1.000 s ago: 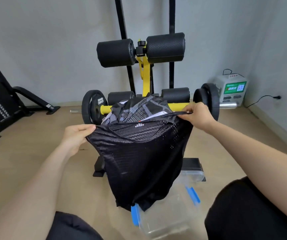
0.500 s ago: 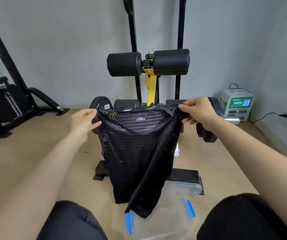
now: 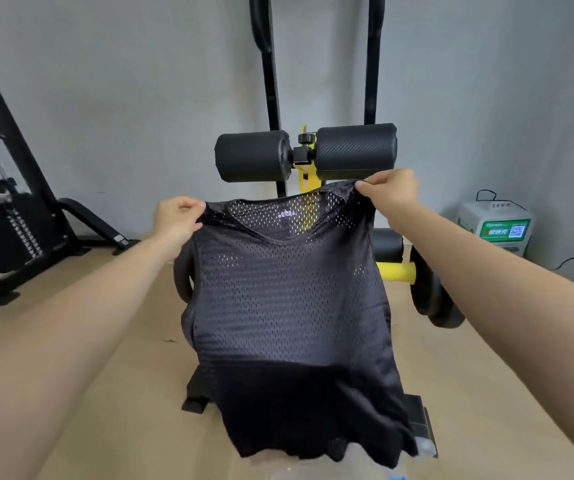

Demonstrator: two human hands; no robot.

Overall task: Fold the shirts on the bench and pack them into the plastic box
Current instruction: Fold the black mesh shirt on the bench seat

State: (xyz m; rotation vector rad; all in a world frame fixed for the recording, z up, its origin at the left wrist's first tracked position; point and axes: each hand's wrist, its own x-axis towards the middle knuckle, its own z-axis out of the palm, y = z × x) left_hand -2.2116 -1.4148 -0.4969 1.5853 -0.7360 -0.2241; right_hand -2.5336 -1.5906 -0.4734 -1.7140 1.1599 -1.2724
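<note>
Black mesh shirt [image 3: 289,323], dotted all over with tiny holes, with a small white logo [image 3: 287,213] at the neck. The bench [image 3: 252,155] has black rollers [image 3: 356,152] and yellow bars [image 3: 396,271]. Grey wall [image 3: 140,98], tan floor [image 3: 123,393]. A white machine [image 3: 486,216] bears a green label [image 3: 497,232].

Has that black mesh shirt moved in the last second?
Yes. The left hand and right hand have lifted the black mesh shirt: its top edge, earlier well below the upper foam rollers, now nearly reaches them.
</note>
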